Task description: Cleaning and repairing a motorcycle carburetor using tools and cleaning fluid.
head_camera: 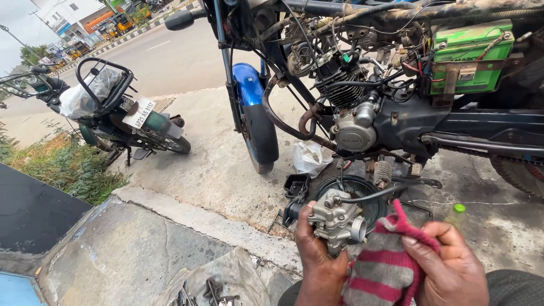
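Two hands work low in the head view, over the concrete pavement (187, 170). Our left hand (317, 255) is clamped around a grey metal carburettor (335, 220), held upright above the round black basin (357, 195) that sits on the pavement under the stripped motorcycle (396, 90). Our right hand (450, 266) is closed on a red-and-grey striped cloth (385, 263), which touches the carburettor's lower side, just beside its round opening. To wipe it well, we judge that we should keep the left grip firm on the body, away from the black hose (371, 195) running off its top, and work the cloth around the outside rather than pushing lint into the opening. A small black tray (296, 186) and a crumpled white bag (310, 157) lie near the front wheel (258, 127); a second motorcycle (113, 113) stands well apart at the pavement's far left edge.
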